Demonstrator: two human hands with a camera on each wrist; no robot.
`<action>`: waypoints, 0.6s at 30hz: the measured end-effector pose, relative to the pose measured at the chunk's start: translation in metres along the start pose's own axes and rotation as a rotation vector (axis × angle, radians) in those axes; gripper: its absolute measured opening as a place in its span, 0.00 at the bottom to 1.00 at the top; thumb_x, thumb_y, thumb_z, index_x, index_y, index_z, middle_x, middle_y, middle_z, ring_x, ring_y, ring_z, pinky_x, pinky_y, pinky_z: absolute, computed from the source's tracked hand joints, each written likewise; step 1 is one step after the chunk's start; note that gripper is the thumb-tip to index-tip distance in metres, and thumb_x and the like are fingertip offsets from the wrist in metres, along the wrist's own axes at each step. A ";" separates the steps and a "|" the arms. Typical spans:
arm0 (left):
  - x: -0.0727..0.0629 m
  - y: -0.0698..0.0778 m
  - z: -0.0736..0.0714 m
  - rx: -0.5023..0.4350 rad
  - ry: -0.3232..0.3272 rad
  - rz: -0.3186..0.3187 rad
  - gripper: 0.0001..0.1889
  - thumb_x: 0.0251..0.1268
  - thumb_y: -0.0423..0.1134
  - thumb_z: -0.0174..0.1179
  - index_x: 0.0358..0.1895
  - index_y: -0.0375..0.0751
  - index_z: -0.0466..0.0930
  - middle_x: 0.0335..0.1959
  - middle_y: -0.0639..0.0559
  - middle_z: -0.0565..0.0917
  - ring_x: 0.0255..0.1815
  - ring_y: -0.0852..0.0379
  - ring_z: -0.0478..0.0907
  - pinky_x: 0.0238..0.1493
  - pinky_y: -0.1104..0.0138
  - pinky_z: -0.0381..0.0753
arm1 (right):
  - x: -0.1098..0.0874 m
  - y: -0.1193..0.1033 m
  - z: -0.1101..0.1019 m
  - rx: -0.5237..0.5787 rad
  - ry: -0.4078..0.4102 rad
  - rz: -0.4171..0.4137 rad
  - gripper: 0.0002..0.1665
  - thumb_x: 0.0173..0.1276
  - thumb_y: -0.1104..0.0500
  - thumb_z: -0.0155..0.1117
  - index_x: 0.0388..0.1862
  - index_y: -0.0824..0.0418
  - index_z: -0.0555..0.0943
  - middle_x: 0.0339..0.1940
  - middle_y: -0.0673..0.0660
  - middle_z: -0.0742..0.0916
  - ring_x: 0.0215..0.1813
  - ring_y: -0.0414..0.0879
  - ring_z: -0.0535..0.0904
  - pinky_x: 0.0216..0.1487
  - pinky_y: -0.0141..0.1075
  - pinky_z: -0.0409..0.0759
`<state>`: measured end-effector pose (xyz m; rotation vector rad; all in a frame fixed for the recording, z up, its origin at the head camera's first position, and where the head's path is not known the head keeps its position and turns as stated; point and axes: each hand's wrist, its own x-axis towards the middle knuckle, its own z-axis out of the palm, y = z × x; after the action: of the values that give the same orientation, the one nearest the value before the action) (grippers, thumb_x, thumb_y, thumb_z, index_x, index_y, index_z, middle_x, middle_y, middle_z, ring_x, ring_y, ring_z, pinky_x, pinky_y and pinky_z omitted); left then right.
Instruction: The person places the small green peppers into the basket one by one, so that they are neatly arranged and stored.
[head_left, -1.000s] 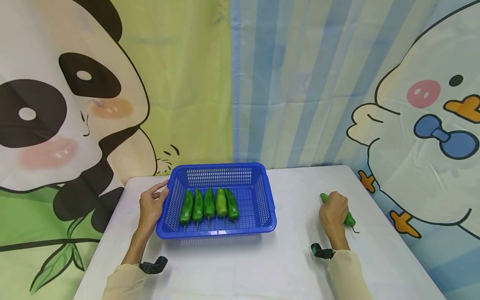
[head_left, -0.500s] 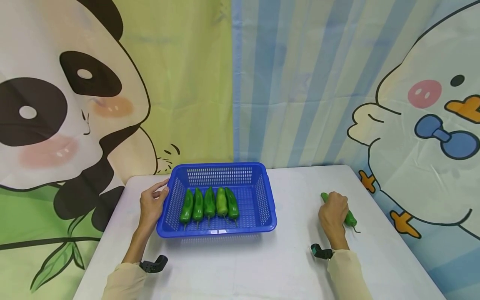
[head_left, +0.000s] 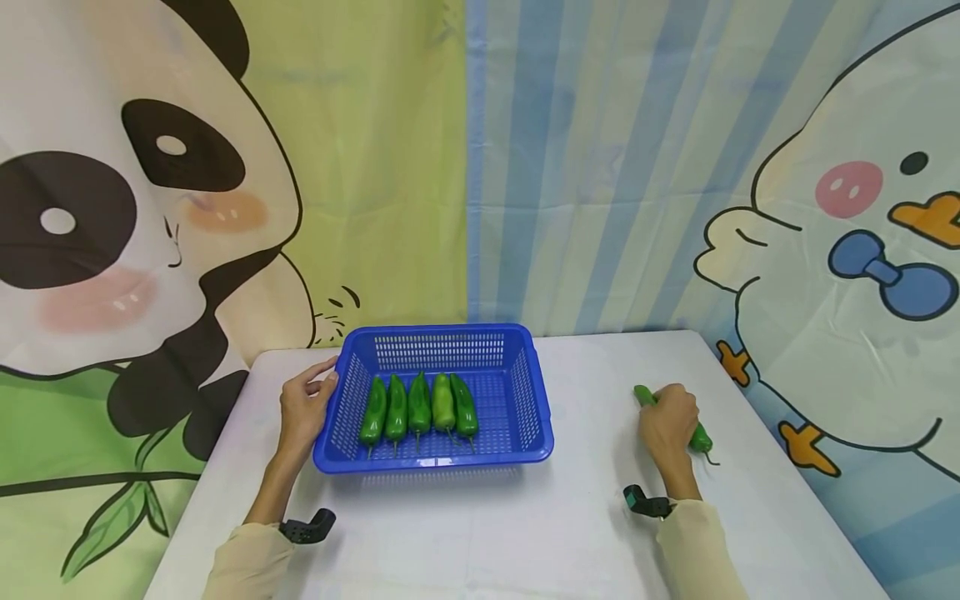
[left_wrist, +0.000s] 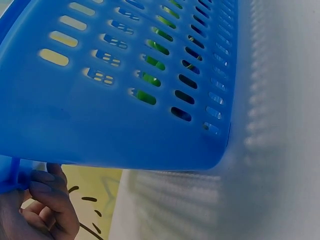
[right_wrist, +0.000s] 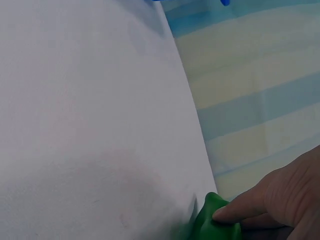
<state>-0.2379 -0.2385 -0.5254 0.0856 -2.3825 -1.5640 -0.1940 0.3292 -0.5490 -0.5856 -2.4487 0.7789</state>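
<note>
A blue plastic basket (head_left: 528, 446) sits on the white table, with several green peppers (head_left: 420, 408) side by side in its left and middle part. At its left rim my left hand (head_left: 302, 410) grips the edge; in the left wrist view the fingers (left_wrist: 52, 197) curl at the rim, beside the slotted wall. To the right, my right hand (head_left: 667, 425) holds a single green pepper (head_left: 701, 440) between thumb and fingers. That pepper's tip points to the back left and its stem toward the front right. The right wrist view shows the thumb pressed on the pepper (right_wrist: 215, 222).
The white table (head_left: 480, 542) ends at a curtain printed with a panda and a chick. Black wrist cameras (head_left: 309, 527) are strapped to both wrists. White tabletop lies between the basket and the right hand.
The pepper in my right hand has turned slightly, its tip shifting left and showing more beyond the fingers. My left hand and the basket stay where they were.
</note>
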 end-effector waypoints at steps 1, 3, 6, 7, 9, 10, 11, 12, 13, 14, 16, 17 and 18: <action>0.000 0.000 0.000 -0.001 0.000 -0.001 0.20 0.84 0.37 0.60 0.73 0.38 0.82 0.48 0.23 0.91 0.25 0.76 0.83 0.28 0.76 0.84 | 0.000 -0.001 -0.002 0.021 -0.001 0.006 0.15 0.60 0.78 0.57 0.38 0.82 0.89 0.39 0.80 0.90 0.44 0.76 0.88 0.54 0.69 0.84; 0.000 0.000 0.000 -0.002 -0.001 -0.003 0.20 0.84 0.37 0.60 0.73 0.39 0.82 0.48 0.23 0.91 0.25 0.76 0.83 0.28 0.76 0.84 | 0.000 -0.003 -0.005 0.059 0.001 0.021 0.13 0.61 0.77 0.62 0.41 0.82 0.89 0.41 0.81 0.90 0.45 0.78 0.88 0.54 0.70 0.84; 0.000 0.001 0.000 0.002 -0.002 -0.005 0.20 0.84 0.37 0.60 0.73 0.39 0.82 0.47 0.23 0.91 0.25 0.75 0.83 0.27 0.76 0.83 | 0.000 -0.005 -0.006 0.094 -0.009 0.063 0.12 0.62 0.75 0.70 0.43 0.82 0.89 0.42 0.80 0.91 0.46 0.78 0.87 0.53 0.69 0.84; 0.000 0.001 0.000 0.002 -0.002 -0.007 0.20 0.84 0.37 0.60 0.73 0.39 0.82 0.47 0.24 0.91 0.25 0.75 0.83 0.27 0.76 0.83 | 0.000 -0.006 -0.007 0.098 -0.018 0.088 0.12 0.62 0.74 0.72 0.43 0.81 0.90 0.43 0.80 0.91 0.48 0.78 0.87 0.54 0.68 0.84; 0.000 0.001 0.000 0.005 -0.002 -0.010 0.20 0.84 0.37 0.60 0.73 0.39 0.82 0.47 0.24 0.91 0.25 0.74 0.83 0.27 0.75 0.83 | 0.000 -0.007 -0.007 0.113 -0.054 0.151 0.13 0.63 0.72 0.75 0.45 0.80 0.90 0.49 0.80 0.90 0.55 0.77 0.83 0.59 0.67 0.80; 0.000 0.001 0.000 0.006 -0.001 -0.011 0.20 0.84 0.37 0.60 0.73 0.39 0.82 0.47 0.24 0.91 0.25 0.74 0.83 0.27 0.75 0.83 | 0.001 -0.007 -0.007 0.129 -0.078 0.190 0.14 0.64 0.71 0.76 0.46 0.80 0.90 0.52 0.80 0.89 0.59 0.77 0.81 0.63 0.67 0.78; 0.000 0.001 0.000 0.006 0.000 -0.013 0.20 0.84 0.37 0.60 0.73 0.39 0.82 0.46 0.24 0.91 0.24 0.74 0.83 0.27 0.75 0.83 | 0.001 -0.007 -0.007 0.143 -0.104 0.229 0.15 0.65 0.70 0.76 0.47 0.79 0.90 0.56 0.81 0.87 0.63 0.76 0.79 0.66 0.67 0.77; 0.000 0.001 0.000 0.008 0.000 -0.013 0.20 0.84 0.37 0.60 0.73 0.39 0.82 0.46 0.24 0.91 0.24 0.74 0.83 0.26 0.75 0.83 | 0.002 -0.007 -0.007 0.156 -0.133 0.268 0.16 0.66 0.68 0.76 0.49 0.78 0.89 0.59 0.81 0.86 0.66 0.76 0.77 0.69 0.67 0.76; 0.000 0.001 0.000 0.009 0.001 -0.013 0.20 0.84 0.37 0.60 0.73 0.39 0.82 0.46 0.24 0.91 0.24 0.74 0.83 0.26 0.75 0.83 | 0.002 -0.007 -0.008 0.174 -0.161 0.301 0.17 0.67 0.67 0.76 0.51 0.78 0.89 0.63 0.80 0.84 0.69 0.75 0.74 0.73 0.67 0.73; 0.000 0.001 0.000 0.010 0.002 -0.014 0.20 0.84 0.37 0.60 0.73 0.39 0.82 0.46 0.24 0.91 0.24 0.74 0.83 0.26 0.75 0.83 | 0.003 -0.007 -0.008 0.197 -0.185 0.334 0.18 0.67 0.66 0.76 0.52 0.78 0.89 0.66 0.80 0.83 0.70 0.74 0.74 0.74 0.66 0.73; 0.000 0.001 0.000 0.012 0.002 -0.015 0.20 0.84 0.37 0.60 0.73 0.39 0.82 0.46 0.24 0.91 0.24 0.74 0.82 0.26 0.75 0.83 | 0.003 -0.007 -0.009 0.234 -0.224 0.393 0.20 0.68 0.64 0.77 0.54 0.76 0.89 0.68 0.80 0.81 0.69 0.71 0.76 0.72 0.63 0.75; 0.000 0.000 0.000 0.010 0.003 -0.014 0.20 0.84 0.37 0.60 0.73 0.39 0.82 0.46 0.24 0.91 0.24 0.74 0.83 0.26 0.76 0.83 | 0.003 -0.008 -0.009 0.251 -0.242 0.414 0.22 0.68 0.63 0.77 0.55 0.76 0.89 0.69 0.80 0.81 0.68 0.71 0.76 0.72 0.62 0.76; 0.000 0.000 0.000 0.009 0.003 -0.014 0.20 0.84 0.37 0.60 0.73 0.39 0.82 0.46 0.24 0.91 0.24 0.74 0.83 0.26 0.75 0.83 | 0.003 -0.008 -0.009 0.273 -0.258 0.439 0.23 0.68 0.62 0.78 0.56 0.76 0.88 0.70 0.79 0.80 0.68 0.70 0.77 0.72 0.60 0.77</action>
<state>-0.2378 -0.2386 -0.5251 0.1062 -2.3920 -1.5580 -0.1932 0.3291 -0.5366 -0.9820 -2.4023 1.4152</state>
